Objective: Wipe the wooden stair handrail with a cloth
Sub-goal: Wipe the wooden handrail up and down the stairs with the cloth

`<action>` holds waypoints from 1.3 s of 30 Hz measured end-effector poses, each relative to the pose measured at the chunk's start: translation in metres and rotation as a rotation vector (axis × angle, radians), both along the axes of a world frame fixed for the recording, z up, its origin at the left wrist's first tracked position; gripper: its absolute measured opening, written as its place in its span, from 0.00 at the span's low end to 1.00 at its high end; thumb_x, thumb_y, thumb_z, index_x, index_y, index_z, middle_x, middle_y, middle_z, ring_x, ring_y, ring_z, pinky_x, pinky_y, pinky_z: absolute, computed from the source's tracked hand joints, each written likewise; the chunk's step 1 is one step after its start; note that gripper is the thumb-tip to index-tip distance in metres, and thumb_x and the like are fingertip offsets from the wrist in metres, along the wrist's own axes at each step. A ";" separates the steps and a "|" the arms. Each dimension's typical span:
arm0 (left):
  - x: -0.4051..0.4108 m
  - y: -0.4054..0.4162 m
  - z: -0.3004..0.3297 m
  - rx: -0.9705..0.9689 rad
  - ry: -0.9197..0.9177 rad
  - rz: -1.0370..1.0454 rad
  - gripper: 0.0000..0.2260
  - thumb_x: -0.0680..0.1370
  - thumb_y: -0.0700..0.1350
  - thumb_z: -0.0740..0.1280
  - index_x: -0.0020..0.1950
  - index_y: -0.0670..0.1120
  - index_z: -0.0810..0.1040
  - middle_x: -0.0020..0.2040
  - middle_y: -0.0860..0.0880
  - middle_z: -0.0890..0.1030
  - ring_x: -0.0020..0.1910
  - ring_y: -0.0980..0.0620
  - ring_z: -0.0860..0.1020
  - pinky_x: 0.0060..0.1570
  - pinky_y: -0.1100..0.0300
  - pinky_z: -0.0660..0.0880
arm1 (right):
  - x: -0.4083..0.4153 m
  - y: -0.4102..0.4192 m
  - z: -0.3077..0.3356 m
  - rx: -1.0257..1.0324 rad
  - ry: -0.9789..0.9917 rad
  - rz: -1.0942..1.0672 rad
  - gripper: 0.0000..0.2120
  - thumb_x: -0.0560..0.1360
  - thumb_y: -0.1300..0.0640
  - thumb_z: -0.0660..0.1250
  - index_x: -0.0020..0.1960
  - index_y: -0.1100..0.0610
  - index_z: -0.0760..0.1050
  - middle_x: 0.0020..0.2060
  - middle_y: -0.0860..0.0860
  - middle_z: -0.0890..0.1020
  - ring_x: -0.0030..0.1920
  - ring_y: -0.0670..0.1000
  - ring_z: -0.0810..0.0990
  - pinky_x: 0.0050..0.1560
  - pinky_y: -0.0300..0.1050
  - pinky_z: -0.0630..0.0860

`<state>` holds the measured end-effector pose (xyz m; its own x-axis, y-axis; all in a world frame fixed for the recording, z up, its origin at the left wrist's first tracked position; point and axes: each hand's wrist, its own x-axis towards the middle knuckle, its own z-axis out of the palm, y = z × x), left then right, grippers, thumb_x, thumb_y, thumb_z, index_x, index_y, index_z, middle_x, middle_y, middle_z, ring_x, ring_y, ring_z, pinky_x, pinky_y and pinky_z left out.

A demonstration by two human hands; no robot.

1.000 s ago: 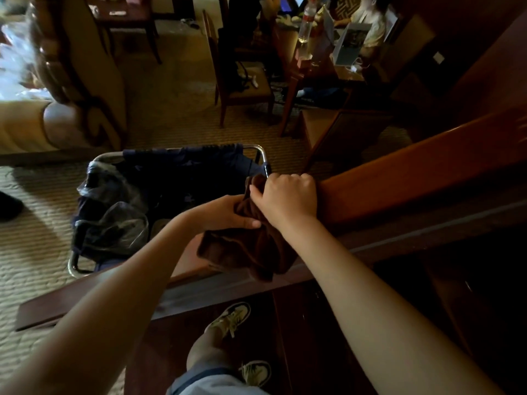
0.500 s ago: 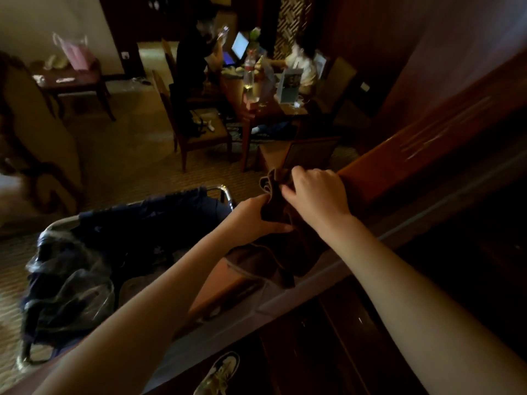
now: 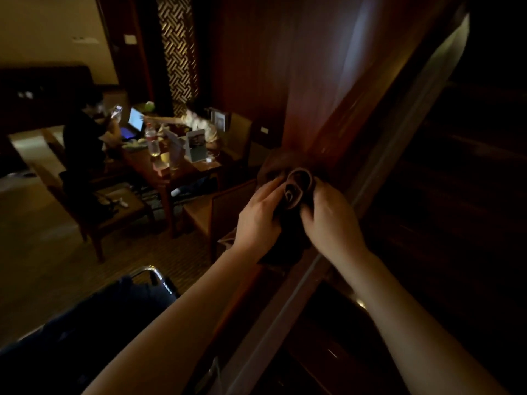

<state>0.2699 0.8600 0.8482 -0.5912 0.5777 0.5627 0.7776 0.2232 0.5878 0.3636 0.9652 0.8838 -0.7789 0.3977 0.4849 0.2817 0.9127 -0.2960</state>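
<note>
Two hands meet on one dark cloth (image 3: 293, 195) at the low end of the wooden handrail (image 3: 336, 132): the left hand (image 3: 258, 220) has its fingers laid along the cloth's near side with the thumb tucked against a fold, holding it, and the right hand (image 3: 332, 218) curls its fingers over the other side, pinching the bunched fabric. The cloth sits wadded on the rail, part of it rolled into a loop on top and the rest hanging down between the wrists. This looks like the gathering step, with the cloth being folded into a pad before a stroke. The next move calls for flattening that pad on the rail and sliding it up the slope under firm pressure. Beyond the hands, a metal-framed cart (image 3: 154, 276) stands below, and farther off people sit at a cluttered desk (image 3: 171, 166).
</note>
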 end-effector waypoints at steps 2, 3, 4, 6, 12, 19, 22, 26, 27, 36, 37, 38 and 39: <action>0.004 -0.010 -0.010 0.027 0.071 -0.024 0.21 0.75 0.36 0.64 0.68 0.46 0.72 0.67 0.46 0.72 0.66 0.47 0.71 0.60 0.48 0.74 | 0.008 -0.010 -0.009 -0.007 0.016 0.010 0.22 0.74 0.56 0.66 0.66 0.60 0.70 0.59 0.55 0.77 0.61 0.54 0.75 0.63 0.50 0.72; 0.007 -0.012 -0.014 0.043 0.111 -0.014 0.21 0.74 0.36 0.64 0.66 0.45 0.73 0.66 0.46 0.74 0.65 0.46 0.73 0.58 0.49 0.75 | 0.010 -0.013 -0.011 0.002 0.026 0.008 0.22 0.73 0.57 0.67 0.65 0.61 0.71 0.59 0.55 0.77 0.61 0.54 0.75 0.63 0.51 0.72; 0.008 -0.011 -0.016 0.051 0.143 0.007 0.20 0.72 0.35 0.65 0.65 0.44 0.74 0.64 0.45 0.76 0.63 0.45 0.74 0.55 0.49 0.77 | 0.009 -0.012 -0.010 0.015 0.036 0.001 0.21 0.73 0.56 0.68 0.64 0.61 0.72 0.58 0.55 0.78 0.61 0.55 0.76 0.63 0.52 0.73; 0.004 -0.001 -0.009 0.041 0.180 0.056 0.19 0.71 0.33 0.66 0.61 0.43 0.76 0.61 0.45 0.78 0.60 0.45 0.76 0.50 0.50 0.79 | 0.000 -0.005 0.000 0.041 0.035 -0.018 0.20 0.73 0.56 0.68 0.63 0.62 0.73 0.57 0.55 0.79 0.61 0.55 0.76 0.64 0.54 0.72; -0.033 0.072 0.055 -0.062 0.107 0.172 0.12 0.75 0.36 0.61 0.56 0.42 0.76 0.57 0.47 0.77 0.50 0.44 0.78 0.37 0.54 0.74 | -0.050 0.055 0.067 -0.038 -0.055 -0.102 0.18 0.77 0.53 0.61 0.65 0.57 0.69 0.60 0.54 0.77 0.62 0.56 0.74 0.64 0.51 0.67; -0.041 0.078 0.063 -0.086 0.036 0.154 0.15 0.75 0.36 0.60 0.60 0.44 0.75 0.59 0.48 0.76 0.53 0.46 0.77 0.39 0.57 0.71 | -0.059 0.062 0.067 -0.163 0.021 -0.065 0.17 0.76 0.58 0.62 0.64 0.57 0.71 0.58 0.54 0.78 0.60 0.55 0.75 0.64 0.51 0.71; -0.025 0.055 0.038 -0.046 -0.033 0.142 0.18 0.74 0.36 0.63 0.64 0.46 0.74 0.62 0.50 0.75 0.56 0.48 0.76 0.45 0.54 0.76 | -0.038 0.041 0.039 -0.245 0.100 -0.028 0.19 0.75 0.59 0.62 0.66 0.57 0.71 0.60 0.53 0.77 0.63 0.53 0.73 0.65 0.49 0.70; -0.017 0.049 0.026 0.021 0.006 0.132 0.15 0.72 0.37 0.65 0.58 0.45 0.76 0.58 0.50 0.77 0.51 0.49 0.78 0.37 0.54 0.77 | -0.028 0.033 0.020 -0.213 0.129 -0.039 0.19 0.77 0.58 0.62 0.68 0.58 0.69 0.63 0.52 0.75 0.66 0.51 0.70 0.68 0.50 0.67; -0.019 0.053 0.031 0.002 -0.001 0.139 0.15 0.72 0.38 0.65 0.59 0.45 0.75 0.58 0.50 0.77 0.51 0.49 0.78 0.38 0.54 0.77 | -0.032 0.039 0.024 -0.188 0.120 -0.044 0.19 0.77 0.58 0.61 0.68 0.57 0.69 0.62 0.51 0.75 0.66 0.51 0.71 0.69 0.51 0.66; -0.066 0.090 0.063 -0.004 -0.518 -0.020 0.16 0.75 0.42 0.60 0.63 0.48 0.70 0.47 0.46 0.80 0.37 0.49 0.78 0.32 0.59 0.73 | -0.086 0.074 0.078 0.022 -0.104 -0.107 0.11 0.78 0.53 0.56 0.54 0.57 0.71 0.53 0.53 0.78 0.59 0.55 0.74 0.70 0.53 0.58; -0.064 0.084 0.060 0.005 -0.527 -0.013 0.16 0.76 0.41 0.60 0.63 0.47 0.70 0.46 0.47 0.79 0.36 0.50 0.78 0.31 0.61 0.72 | -0.086 0.070 0.076 0.037 -0.114 -0.108 0.08 0.78 0.52 0.56 0.50 0.56 0.70 0.50 0.52 0.78 0.58 0.55 0.74 0.70 0.53 0.58; -0.063 0.078 0.056 0.006 -0.538 -0.004 0.14 0.77 0.41 0.60 0.63 0.46 0.70 0.44 0.48 0.79 0.35 0.50 0.77 0.30 0.61 0.71 | -0.085 0.066 0.073 0.049 -0.121 -0.094 0.07 0.77 0.52 0.56 0.46 0.55 0.68 0.46 0.51 0.77 0.56 0.54 0.75 0.71 0.53 0.57; -0.061 0.071 0.051 0.000 -0.551 0.004 0.12 0.77 0.42 0.60 0.61 0.46 0.71 0.43 0.48 0.78 0.34 0.51 0.77 0.30 0.61 0.72 | -0.085 0.060 0.070 0.061 -0.134 -0.073 0.07 0.77 0.51 0.56 0.44 0.54 0.67 0.43 0.50 0.75 0.55 0.54 0.75 0.71 0.53 0.56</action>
